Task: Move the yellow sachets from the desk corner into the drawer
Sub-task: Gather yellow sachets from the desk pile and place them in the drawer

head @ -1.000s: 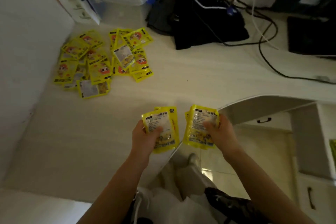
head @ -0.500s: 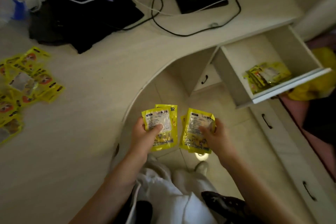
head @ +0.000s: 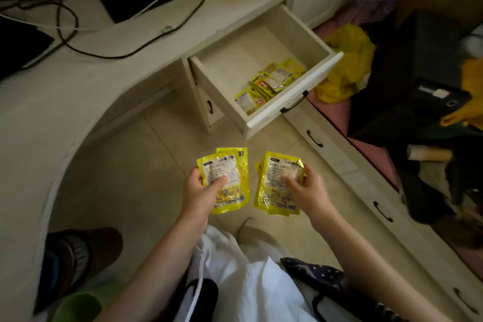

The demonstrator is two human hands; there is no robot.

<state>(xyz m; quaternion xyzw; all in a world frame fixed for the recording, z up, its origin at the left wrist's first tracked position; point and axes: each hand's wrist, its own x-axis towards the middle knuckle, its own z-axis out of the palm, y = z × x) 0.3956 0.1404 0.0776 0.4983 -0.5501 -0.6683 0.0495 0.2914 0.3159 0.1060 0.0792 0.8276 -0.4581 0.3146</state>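
Observation:
My left hand (head: 202, 195) grips a small stack of yellow sachets (head: 230, 172), thumb across the front. Another stack of yellow sachets (head: 277, 191) sits in my right hand (head: 307, 192), thumb pressed on the clear window. Both stacks hang over the tiled floor, below and left of the open drawer (head: 292, 98). Several yellow sachets (head: 269, 82) lie inside the drawer against its front wall. The pile at the desk corner is out of view.
The curved white desk (head: 104, 78) carries black devices and tangled cables (head: 68, 42). Shut drawers with black handles (head: 313, 138) run along the right. A yellow plastic bag (head: 345, 65) lies beyond the drawer. A brown slipper (head: 78, 253) lies on the floor, lower left.
The view has swung right, from the desk corner pile to the open drawer. Both hands keep the same hold on their sachets and now hang nearer the drawer.

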